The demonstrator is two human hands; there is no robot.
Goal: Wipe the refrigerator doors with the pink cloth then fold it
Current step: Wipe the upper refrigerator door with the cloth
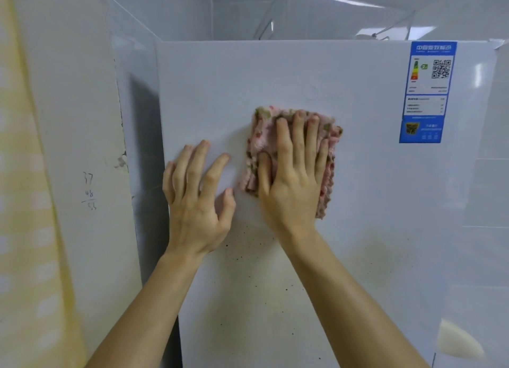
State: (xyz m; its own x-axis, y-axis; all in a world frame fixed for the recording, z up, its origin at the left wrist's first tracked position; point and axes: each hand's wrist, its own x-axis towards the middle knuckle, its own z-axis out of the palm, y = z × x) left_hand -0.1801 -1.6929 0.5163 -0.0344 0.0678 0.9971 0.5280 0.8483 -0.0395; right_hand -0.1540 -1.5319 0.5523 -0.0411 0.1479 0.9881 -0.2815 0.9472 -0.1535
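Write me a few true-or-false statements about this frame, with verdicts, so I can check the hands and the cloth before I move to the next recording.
1. The right hand presses the pink cloth flat against the refrigerator door. True.
2. The left hand pinches a corner of the cloth. False: it rests bare on the door, left of the cloth and apart from it.
3. A blue label is stuck near the door's upper right corner. True.
4. The cloth covers part of the label. False: the cloth lies well to the left of the label, with bare door between them.
5. Dark specks dot the door below the hands. True.
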